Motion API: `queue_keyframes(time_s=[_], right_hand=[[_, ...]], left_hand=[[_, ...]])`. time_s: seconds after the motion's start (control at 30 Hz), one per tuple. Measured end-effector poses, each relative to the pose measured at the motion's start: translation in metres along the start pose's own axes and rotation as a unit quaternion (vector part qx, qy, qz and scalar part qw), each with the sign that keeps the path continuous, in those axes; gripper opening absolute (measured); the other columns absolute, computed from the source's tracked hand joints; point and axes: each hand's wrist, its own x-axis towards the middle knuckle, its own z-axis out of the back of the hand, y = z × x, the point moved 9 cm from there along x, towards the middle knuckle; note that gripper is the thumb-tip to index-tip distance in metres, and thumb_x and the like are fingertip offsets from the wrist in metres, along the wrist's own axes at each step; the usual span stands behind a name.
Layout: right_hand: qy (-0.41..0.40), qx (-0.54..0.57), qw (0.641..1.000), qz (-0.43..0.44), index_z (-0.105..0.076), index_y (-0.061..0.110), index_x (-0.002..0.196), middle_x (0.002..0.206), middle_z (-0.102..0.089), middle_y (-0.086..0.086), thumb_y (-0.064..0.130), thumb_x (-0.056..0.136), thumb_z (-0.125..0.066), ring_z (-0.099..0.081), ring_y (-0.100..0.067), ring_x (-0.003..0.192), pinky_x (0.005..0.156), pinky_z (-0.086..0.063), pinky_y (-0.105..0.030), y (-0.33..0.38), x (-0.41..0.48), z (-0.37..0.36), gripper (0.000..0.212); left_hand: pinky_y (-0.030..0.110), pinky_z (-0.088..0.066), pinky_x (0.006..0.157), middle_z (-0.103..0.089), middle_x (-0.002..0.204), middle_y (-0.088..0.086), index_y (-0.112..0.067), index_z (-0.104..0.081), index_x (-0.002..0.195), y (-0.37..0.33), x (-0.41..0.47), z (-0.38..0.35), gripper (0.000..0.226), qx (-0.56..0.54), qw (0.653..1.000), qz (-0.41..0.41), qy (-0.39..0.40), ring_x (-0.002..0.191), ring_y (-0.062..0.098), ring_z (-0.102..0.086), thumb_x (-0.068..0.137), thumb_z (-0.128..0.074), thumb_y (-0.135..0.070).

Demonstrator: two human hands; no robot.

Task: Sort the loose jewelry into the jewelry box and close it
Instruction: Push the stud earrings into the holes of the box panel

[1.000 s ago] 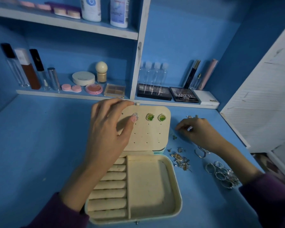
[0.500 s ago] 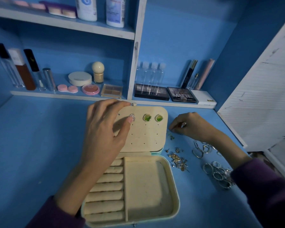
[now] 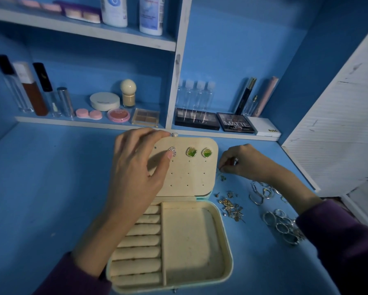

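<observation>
At the left of the box, left hand (image 3: 136, 167): fingers curled over the top edge of the raised lid (image 3: 189, 179), with the thumb pressed on its front and touching the silver earring (image 3: 173, 150). It grips and steadies the lid.
Lid: stands open behind the tray, its holed face toward the person. The silver earring and two green earrings (image 3: 191, 151) sit in the top row, and the holes below are unfilled.
Box (image 3: 227, 241): open on the blue counter (image 3: 40, 188). The ring rolls (image 3: 140, 241) on its left side and the plain compartment on its right show nothing in them.
Right hand (image 3: 242, 160): just right of the lid, fingertips down at the counter, pinching a small shiny piece (image 3: 235, 161) whose kind is too small to tell.
Loose jewelry: gold bits (image 3: 232, 206) lie just right of the hinge, with hoops (image 3: 261, 191) beyond them and silver rings (image 3: 283, 226) near the right sleeve. All of it is on the counter, outside the box.
Step in hand: probably the earring stage, with one more piece being picked up for the lid.
Next move calls for: carrying the piece to a free hole and lining its post up squarely, with the left hand bracing the lid against the push.
Progress: early. Most pieces are unsorted and closing is a long way off.
</observation>
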Motion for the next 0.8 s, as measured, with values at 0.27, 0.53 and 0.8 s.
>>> queue_keyframes(time_s=[0.27, 0.53, 0.8], right_hand=[[-0.023, -0.010, 1.000, 0.010, -0.071, 0.015, 0.084, 0.083, -0.068, 0.005, 0.009, 0.082, -0.068, -0.060, -0.008, 0.076, 0.073, -0.048, -0.020, -0.003, -0.004, 0.002, 0.008], [-0.038, 0.007, 0.999, 0.028, -0.075, 0.017, 0.086, 0.082, -0.064, 0.010, 0.006, 0.081, -0.070, -0.057, 0.001, 0.072, 0.069, -0.044, -0.009, -0.005, -0.009, 0.005, 0.012], [-0.051, 0.027, 0.998, 0.028, -0.075, 0.015, 0.087, 0.077, -0.063, 0.016, 0.004, 0.082, -0.069, -0.059, 0.009, 0.070, 0.066, -0.039, -0.001, -0.005, -0.010, 0.007, 0.013]], left_hand=[[0.017, -0.025, 0.095, -0.057, 0.111, 0.004, -0.015, -0.064, 0.116, 0.001, 0.000, 0.000, 0.036, 0.000, 1.000, 0.003, 0.001, 0.108, 0.018, -0.041, 0.087, -0.053, -0.034], [0.016, -0.025, 0.095, -0.056, 0.111, 0.004, -0.015, -0.064, 0.117, 0.001, 0.000, 0.000, 0.037, -0.004, 1.000, 0.005, 0.005, 0.108, 0.017, -0.040, 0.088, -0.053, -0.034], [0.018, -0.026, 0.094, -0.056, 0.110, 0.004, -0.014, -0.064, 0.116, 0.000, 0.000, 0.000, 0.036, 0.000, 1.000, 0.002, 0.001, 0.108, 0.017, -0.040, 0.088, -0.054, -0.034]])
